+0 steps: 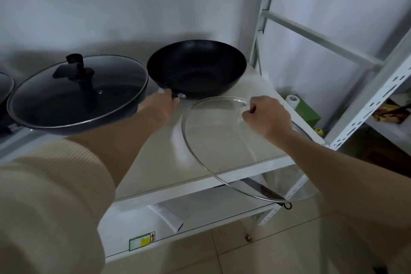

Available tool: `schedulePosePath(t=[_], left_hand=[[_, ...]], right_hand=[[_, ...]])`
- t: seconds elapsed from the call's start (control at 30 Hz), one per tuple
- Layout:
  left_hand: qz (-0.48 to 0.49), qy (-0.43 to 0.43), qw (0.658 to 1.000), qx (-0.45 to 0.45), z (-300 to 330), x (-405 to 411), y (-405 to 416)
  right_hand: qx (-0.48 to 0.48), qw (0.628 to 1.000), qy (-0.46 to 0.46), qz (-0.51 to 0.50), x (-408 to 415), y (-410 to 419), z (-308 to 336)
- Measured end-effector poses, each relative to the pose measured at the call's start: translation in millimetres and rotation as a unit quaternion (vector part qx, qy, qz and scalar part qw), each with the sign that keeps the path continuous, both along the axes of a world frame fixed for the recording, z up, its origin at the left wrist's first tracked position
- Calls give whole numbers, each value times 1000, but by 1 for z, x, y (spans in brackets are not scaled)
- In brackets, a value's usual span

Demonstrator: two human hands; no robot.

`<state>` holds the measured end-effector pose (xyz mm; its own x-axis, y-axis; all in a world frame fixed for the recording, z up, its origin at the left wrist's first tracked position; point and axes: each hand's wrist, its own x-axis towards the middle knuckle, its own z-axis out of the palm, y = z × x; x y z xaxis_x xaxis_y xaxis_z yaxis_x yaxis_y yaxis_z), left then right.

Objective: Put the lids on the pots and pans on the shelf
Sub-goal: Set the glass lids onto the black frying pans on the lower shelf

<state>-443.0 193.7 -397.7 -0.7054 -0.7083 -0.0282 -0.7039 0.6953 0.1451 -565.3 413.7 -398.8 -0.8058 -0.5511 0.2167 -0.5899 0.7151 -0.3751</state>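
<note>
An uncovered black wok (196, 68) sits at the right end of the white shelf (200, 182). My left hand (161, 104) grips the wok's short handle at its near rim. My right hand (266, 115) holds a large clear glass lid (213, 140) by its top, tilted, in front of the wok and over the shelf's front right corner. To the left stands a second black pan (73, 100) covered by a glass lid with a black knob (75, 60). A third lidded pan (4, 87) shows only its edge at the far left.
White slotted uprights (364, 104) frame the shelf on the right. A green box with a paper roll (304, 109) stands behind them. A lower shelf (200, 213) carries a dark-handled utensil (266, 191) and a white package. Below is tiled floor.
</note>
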Motion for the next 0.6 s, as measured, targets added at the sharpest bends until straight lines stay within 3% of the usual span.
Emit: schedulePosePath(t=[0.3,0.47,0.6], left_hand=[[-51,-1,998,24,13,25,9],[-132,-25,991,2,15,50,4],[-198,-39,979,3,18,79,-3]], right_hand=[[-142,988,-31,-52,17,16,79],[-153,986,-19,-62,21,-14,110],[-124,992,-12,-4,15,-45,103]])
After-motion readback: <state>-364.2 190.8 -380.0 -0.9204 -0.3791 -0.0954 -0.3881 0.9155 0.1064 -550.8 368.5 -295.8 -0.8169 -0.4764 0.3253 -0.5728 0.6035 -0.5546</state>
